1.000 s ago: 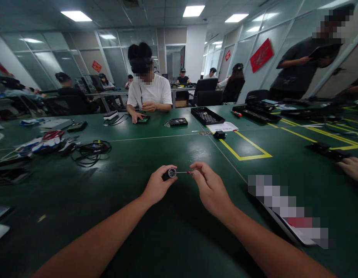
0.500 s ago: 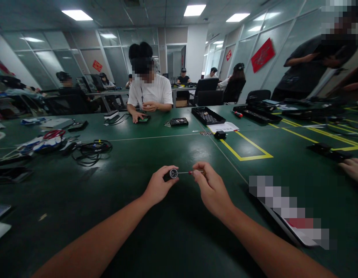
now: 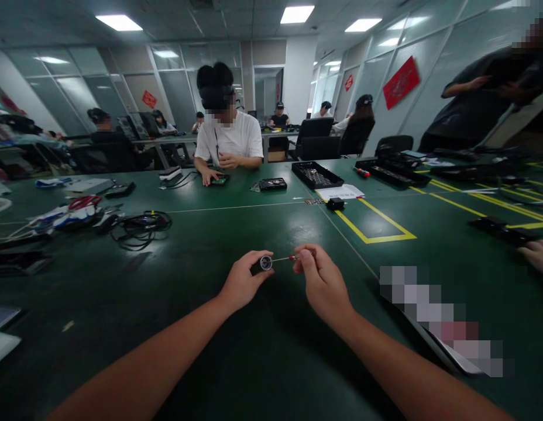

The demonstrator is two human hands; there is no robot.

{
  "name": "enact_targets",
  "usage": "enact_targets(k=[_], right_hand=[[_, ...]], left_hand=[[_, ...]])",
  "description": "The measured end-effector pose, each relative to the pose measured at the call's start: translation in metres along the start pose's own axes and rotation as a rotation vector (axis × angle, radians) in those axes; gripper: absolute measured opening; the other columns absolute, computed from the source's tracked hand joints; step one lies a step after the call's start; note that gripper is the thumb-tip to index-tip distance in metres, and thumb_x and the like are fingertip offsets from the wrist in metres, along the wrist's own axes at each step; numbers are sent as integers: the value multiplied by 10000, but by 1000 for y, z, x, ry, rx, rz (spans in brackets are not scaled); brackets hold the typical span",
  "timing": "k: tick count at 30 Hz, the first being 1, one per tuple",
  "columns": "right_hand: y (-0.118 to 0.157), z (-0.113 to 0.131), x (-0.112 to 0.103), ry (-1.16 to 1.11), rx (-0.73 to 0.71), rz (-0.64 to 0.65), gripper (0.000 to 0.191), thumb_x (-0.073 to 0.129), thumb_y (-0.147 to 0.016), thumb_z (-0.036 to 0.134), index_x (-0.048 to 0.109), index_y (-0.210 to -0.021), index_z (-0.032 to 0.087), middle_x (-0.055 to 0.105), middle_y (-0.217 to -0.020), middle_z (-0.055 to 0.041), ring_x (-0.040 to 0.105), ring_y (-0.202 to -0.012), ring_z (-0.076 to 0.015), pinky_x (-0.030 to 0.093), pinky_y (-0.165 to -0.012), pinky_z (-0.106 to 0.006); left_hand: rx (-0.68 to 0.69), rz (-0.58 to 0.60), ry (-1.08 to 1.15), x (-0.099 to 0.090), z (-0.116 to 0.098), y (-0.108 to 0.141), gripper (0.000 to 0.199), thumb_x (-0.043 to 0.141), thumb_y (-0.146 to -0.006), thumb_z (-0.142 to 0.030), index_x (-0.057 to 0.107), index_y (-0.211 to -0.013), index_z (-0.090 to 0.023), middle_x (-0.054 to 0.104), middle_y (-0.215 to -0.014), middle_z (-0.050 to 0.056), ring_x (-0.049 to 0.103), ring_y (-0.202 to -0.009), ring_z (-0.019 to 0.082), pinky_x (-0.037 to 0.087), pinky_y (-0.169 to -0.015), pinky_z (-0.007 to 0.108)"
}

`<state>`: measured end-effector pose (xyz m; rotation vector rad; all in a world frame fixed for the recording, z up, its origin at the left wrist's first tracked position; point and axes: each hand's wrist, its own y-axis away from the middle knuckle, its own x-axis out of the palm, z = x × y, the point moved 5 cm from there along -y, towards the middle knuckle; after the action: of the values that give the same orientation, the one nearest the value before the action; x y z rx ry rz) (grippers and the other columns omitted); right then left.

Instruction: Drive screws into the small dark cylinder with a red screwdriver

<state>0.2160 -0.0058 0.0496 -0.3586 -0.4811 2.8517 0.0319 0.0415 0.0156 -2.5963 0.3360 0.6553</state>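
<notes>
1. Nearest: both forearms run off the bottom edge, above the green table (image 3: 188, 362).
2. Left hand (image 3: 243, 280): thumb and fingers curled partway around a short black tube (image 3: 265, 263), closed on its sides. Ringed end shows between the fingertips; the rest is hidden by the hand, inside too dark to read.
3. Right hand (image 3: 322, 280): thumb and fingers pinched shut on the red handle of a thin screwdriver (image 3: 292, 257). Handle mostly covered; shaft sticks out past the fingertips toward the tube. Tip contact too small to tell.
4. Right side: papers (image 3: 438, 316), pixelated, print unreadable. Another person's hand (image 3: 537, 256) cut off by the edge.
5. Left, farther: coiled black cables (image 3: 142, 228), strands tangled.
6. Beyond: small black block (image 3: 335, 203) by yellow tape (image 3: 377, 241); black tray (image 3: 318, 175), contents indistinct.
</notes>
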Motion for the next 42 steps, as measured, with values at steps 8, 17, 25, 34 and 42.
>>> enact_targets(k=[8, 17, 25, 34, 42], right_hand=[[-16, -36, -2, -506, 340, -126, 384, 688, -819, 587, 624, -825, 209, 591, -663, 16, 562, -593, -156, 533, -585, -324], [-6, -9, -4, -169, 62, -85, 327, 515, -972, 530, 609, -934, 220, 662, -806, -26, 633, -712, -189, 531, -697, -365], [-3, -4, -5, -13, 0, -65, 301, 445, -1020, 489, 586, -963, 229, 657, -810, -28, 629, -749, -199, 493, -724, -366], [-3, -2, -5, 46, -12, -41, 295, 429, -1029, 473, 579, -962, 227, 653, -802, -27, 626, -751, -203, 475, -718, -352], [-5, -2, -8, 91, -7, -50, 307, 418, -1033, 475, 573, -928, 232, 636, -773, -21, 614, -737, -208, 449, -697, -343]], left_hand=[[54, 13, -84, -5, -6, -2, 344, 724, -865, -142, 704, -1196, -234, 704, -1170, 56, 650, -1114, 229, 494, -1005, 414], [54, 22, -92, -4, -3, -1, 359, 742, -859, -159, 703, -1205, -245, 698, -1176, 56, 648, -1116, 235, 499, -1000, 427], [66, 21, -134, -4, 0, -1, 373, 763, -843, -144, 710, -1198, -248, 700, -1159, 54, 644, -1106, 233, 494, -985, 426], [53, 12, -138, -4, -2, -2, 370, 764, -834, -137, 718, -1183, -249, 703, -1141, 54, 650, -1087, 230, 503, -981, 435], [17, 2, -111, -7, -4, -2, 368, 769, -820, -138, 723, -1170, -241, 694, -1123, 60, 656, -1067, 228, 510, -974, 425]])
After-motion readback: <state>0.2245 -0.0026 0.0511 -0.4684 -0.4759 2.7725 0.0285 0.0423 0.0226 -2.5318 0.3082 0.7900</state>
